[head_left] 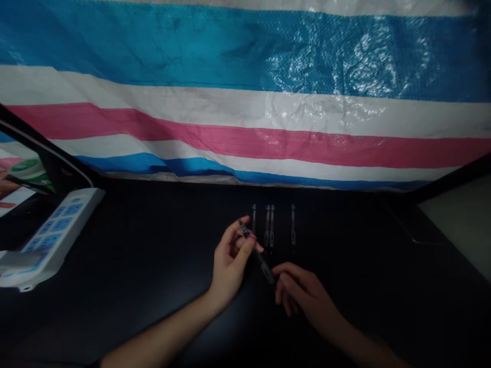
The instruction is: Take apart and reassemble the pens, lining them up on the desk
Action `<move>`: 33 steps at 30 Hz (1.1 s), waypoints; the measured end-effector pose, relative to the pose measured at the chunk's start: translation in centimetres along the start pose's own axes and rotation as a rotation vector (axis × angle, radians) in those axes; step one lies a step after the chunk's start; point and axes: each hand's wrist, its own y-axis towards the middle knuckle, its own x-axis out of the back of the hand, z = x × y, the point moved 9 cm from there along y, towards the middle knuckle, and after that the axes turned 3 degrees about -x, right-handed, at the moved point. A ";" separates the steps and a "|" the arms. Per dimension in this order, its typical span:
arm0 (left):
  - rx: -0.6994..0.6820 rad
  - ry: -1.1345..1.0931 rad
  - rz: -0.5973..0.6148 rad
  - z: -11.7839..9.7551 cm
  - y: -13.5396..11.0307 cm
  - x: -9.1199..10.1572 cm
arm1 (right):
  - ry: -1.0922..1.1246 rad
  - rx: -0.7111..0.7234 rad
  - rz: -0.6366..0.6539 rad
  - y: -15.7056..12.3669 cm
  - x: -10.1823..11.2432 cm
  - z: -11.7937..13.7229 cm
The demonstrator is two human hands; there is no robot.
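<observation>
My left hand (229, 261) is closed around the upper part of a slim dark pen (264, 267), pinching it between thumb and fingers. The pen slants down to the right, above the black tabletop. At its lower end are the thumb and index finger of my right hand (301, 290), closed on the tip, with the other fingers curled below. Just beyond my hands, several similar pens lie lengthwise on the table: one pen (253, 217) partly behind my left fingers, a close pair of pens (270, 227), and a separate pen (293, 227) to the right. Fine details are dim.
A white power strip (72, 217) with blue socket faces lies at the left edge. Behind the black table (153, 230) hangs a striped plastic sheet (215, 117). Past a dark frame at far left, a green-and-white container (28, 171) shows. A dark bar borders the right side.
</observation>
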 end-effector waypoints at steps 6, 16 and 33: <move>0.013 0.071 -0.014 0.1 1.9 1.0 | 0.021 -0.001 0.003 0.3 0.2 -0.3; 0.039 0.013 0.020 0.4 2.4 0.8 | 0.033 -0.002 0.007 0.5 0.2 -0.6; 0.107 0.009 0.021 1.2 3.0 1.1 | 0.033 -0.020 0.021 0.7 0.2 -0.7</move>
